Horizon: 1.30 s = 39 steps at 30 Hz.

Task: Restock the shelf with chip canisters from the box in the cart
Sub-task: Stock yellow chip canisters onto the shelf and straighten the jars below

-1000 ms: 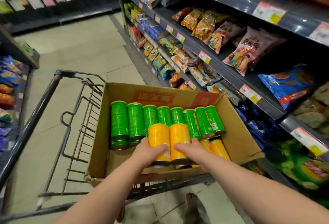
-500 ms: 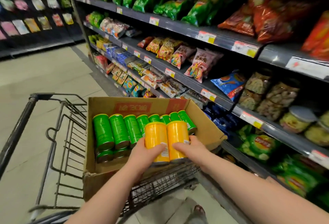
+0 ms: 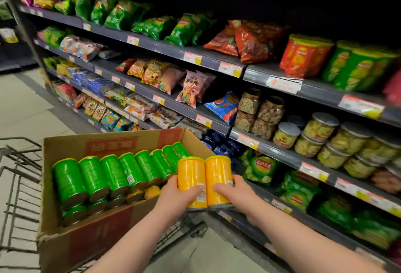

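Note:
Two yellow chip canisters are held side by side above the right end of the cardboard box [image 3: 104,227]. My left hand [image 3: 174,196] grips the left yellow canister [image 3: 191,177]; my right hand [image 3: 233,194] grips the right yellow canister [image 3: 218,177]. In the box lies a row of several green canisters [image 3: 112,175], with more green and yellow ones beneath. The box sits in a wire cart [image 3: 17,185]. Red canisters [image 3: 303,57] and green canisters [image 3: 355,68] stand on an upper shelf [image 3: 321,92] at the right.
Snack shelving fills the right side: chip bags [image 3: 152,25] up top, mixed snack packs in the middle, clear jars [image 3: 319,136] and green bags [image 3: 260,169] lower down. Price tags line the shelf edges. Tiled aisle floor [image 3: 23,103] lies at the left.
Both hands have lifted the two yellow canisters out of the box and moved them right, toward the shelving. My view has swung up and right, showing more of the shelves.

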Each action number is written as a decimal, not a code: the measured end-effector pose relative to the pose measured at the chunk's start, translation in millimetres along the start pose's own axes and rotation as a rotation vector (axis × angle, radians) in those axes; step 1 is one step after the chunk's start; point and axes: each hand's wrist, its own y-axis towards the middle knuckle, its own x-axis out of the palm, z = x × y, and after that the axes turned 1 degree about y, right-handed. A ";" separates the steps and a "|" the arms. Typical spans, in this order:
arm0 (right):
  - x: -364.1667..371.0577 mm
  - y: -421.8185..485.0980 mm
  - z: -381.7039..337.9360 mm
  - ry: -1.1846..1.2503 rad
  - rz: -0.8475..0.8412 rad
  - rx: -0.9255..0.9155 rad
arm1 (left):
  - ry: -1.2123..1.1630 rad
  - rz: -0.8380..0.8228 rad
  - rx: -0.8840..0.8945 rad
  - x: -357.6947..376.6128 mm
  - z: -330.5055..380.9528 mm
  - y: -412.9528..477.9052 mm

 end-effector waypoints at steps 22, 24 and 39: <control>-275.7 -194.7 187.1 0.226 0.404 0.092 | 0.117 -0.508 0.165 302.4 81.4 -171.6; -294.1 -210.8 199.6 0.251 0.429 0.096 | 0.128 -0.536 0.186 324.5 87.8 -186.5; -385.0 -238.8 234.1 0.376 0.576 0.066 | 0.152 -0.646 0.270 417.6 141.5 -201.8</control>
